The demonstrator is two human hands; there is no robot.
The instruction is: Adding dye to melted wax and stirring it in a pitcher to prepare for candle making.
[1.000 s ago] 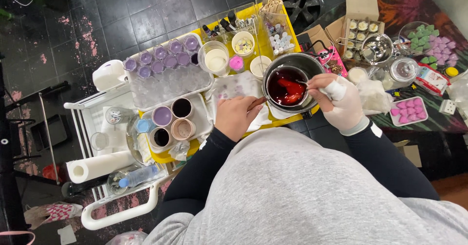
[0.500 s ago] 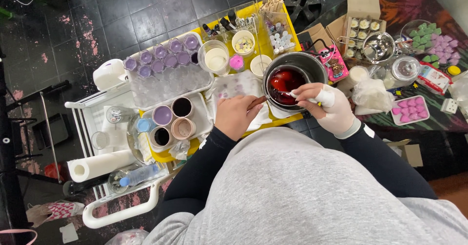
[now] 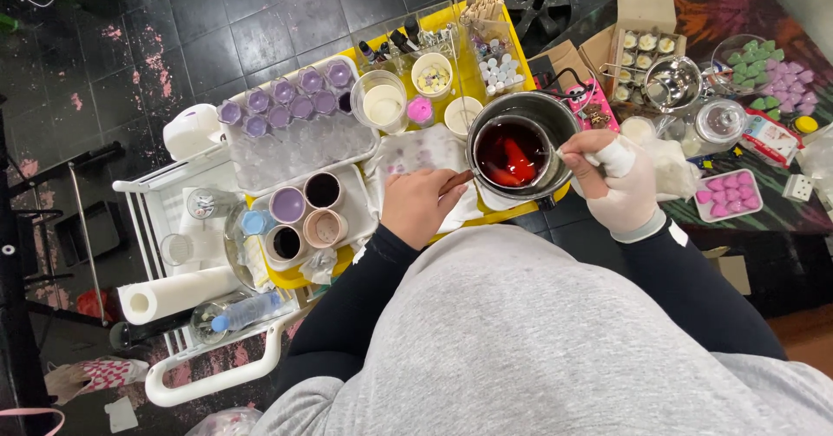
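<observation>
Since half a second ago your right hand (image 3: 618,180) has shifted only slightly at the pot's right rim; a second ago it sat farther right, over the pale cloth. Your left hand (image 3: 423,206) has not moved.

Head view, item one: the metal pot (image 3: 523,151) stands at the right end of the yellow tray (image 3: 473,85), just beside the white cups (image 3: 383,102). It holds dark red liquid (image 3: 508,151) well up the wall. Judge it moderately heavy and rigid, its smooth wall slippery, its contents ready to slosh or spill if tipped, and possibly hot. Take hold at the brown handle (image 3: 457,181), not the rim.

Item two: your left hand is bare and closed around that handle, knuckles up, resting on the stained paper towel (image 3: 416,151).

Item three: your right hand wears a pale glove. Its fingers are pinched narrow at the rim on a thin stirrer; you cannot make the stick out clearly, but something pale and reddish lies in the liquid.

Item four: a mould tray (image 3: 295,137) with purple pieces sits at the left, with small cups (image 3: 304,215) of colour just below it.
</observation>
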